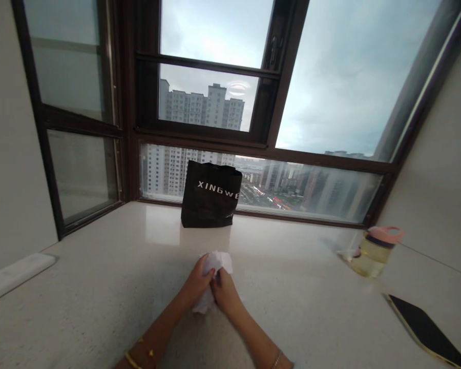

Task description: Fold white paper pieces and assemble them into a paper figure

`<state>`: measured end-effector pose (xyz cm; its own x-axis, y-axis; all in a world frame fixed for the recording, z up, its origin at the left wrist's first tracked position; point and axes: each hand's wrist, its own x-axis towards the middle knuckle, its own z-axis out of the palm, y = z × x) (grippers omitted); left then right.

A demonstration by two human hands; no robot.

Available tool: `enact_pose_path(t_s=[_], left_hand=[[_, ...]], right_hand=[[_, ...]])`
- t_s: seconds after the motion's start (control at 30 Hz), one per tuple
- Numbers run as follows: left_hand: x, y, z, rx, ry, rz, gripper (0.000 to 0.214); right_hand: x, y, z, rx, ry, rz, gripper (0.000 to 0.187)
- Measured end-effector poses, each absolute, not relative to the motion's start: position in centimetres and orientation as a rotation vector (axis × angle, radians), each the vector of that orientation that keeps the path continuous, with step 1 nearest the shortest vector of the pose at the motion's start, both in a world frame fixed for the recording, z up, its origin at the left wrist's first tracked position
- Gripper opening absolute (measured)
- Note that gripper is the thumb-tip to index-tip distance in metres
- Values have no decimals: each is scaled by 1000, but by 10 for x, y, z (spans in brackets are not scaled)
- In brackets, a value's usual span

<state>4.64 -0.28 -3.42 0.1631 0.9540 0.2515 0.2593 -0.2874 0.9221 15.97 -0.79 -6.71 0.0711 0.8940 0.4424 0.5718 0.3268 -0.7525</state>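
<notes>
Both of my hands meet at the middle of a pale stone sill [100, 287], gripping a crumpled white cloth or tissue [221, 260]. My left hand [198, 282] closes on its left side, fingers curled over the top. My right hand [225, 292] grips it from the right, pressed against the left hand. Part of the cloth sticks out above the fingers and another part shows below them. I wear gold bracelets on the left wrist and a thin one on the right.
A black paper bag [210, 195] with white lettering stands at the window behind my hands. At the right are a bottle with a pink cap [376, 248] and a dark phone [426, 330]. Dark-framed windows [269, 148] enclose the sill.
</notes>
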Motion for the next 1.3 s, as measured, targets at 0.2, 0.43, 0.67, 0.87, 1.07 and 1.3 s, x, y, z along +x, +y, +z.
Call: enact_pose_path(t_s=[0.2, 0.43, 0.67, 0.87, 1.07, 1.3], left_hand=[[30, 4, 3, 1767, 1114, 1376, 45], [-9, 10, 2, 1926, 1576, 1225, 47], [28, -1, -26, 1912, 1282, 968, 61], [18, 16, -14, 1778, 1420, 1233, 49], [-1, 15, -3, 1374, 1223, 1537, 45], [29, -6, -8, 1224, 798, 1311, 78]], right_hand=[[166, -9, -19, -1121, -1370, 475, 37], [249, -2, -23, -1469, -1432, 313, 32], [212, 2, -46, -1453, -1604, 504, 50], [211, 9, -39, -1323, -1432, 564, 29], [224, 0, -35, -1244, -1170, 591, 30], [185, -14, -21, -965, -1103, 1068, 48]])
